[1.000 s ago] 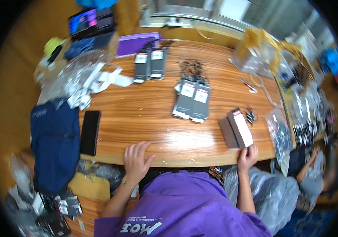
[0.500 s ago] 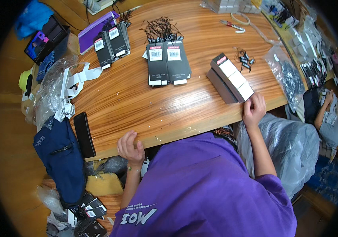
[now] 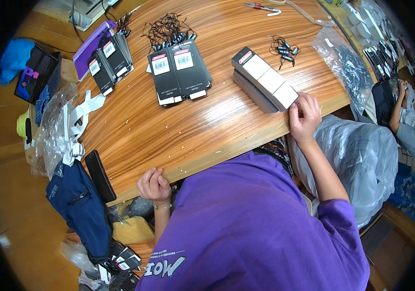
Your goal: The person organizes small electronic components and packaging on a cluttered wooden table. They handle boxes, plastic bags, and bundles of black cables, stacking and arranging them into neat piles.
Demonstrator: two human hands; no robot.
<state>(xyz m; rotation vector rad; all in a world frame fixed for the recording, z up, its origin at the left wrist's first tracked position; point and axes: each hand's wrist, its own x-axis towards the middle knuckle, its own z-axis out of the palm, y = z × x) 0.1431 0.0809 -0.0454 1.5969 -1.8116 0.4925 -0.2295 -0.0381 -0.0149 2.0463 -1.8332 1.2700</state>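
My right hand (image 3: 305, 116) is at the front edge of the table, fingers curled and closed. Its fingertips meet the near corner of a tall stack of dark hang tags with white labels (image 3: 264, 77); whether they grip anything is hidden. Farther left, my left hand (image 3: 154, 185) rests on the table edge with its fingers curled in and nothing seen in them. Two side-by-side piles of black hang tags (image 3: 179, 72) lie mid-table, their black strings (image 3: 171, 30) bunched at the far end. More black tags (image 3: 110, 60) lie in piles to the left.
Loose black strings (image 3: 285, 50) lie beyond the stack, with red-handled pliers (image 3: 261, 7) farther back. A black phone (image 3: 100, 176) lies at the left edge, near a navy bag (image 3: 79, 203). Clear plastic bags flank the table. Another person (image 3: 408, 116) sits at far right.
The view has shifted, so the table's contents appear farther left and higher. My left hand's fingers are more curled than before. My right hand stays by the stack's corner, its fingers more bent.
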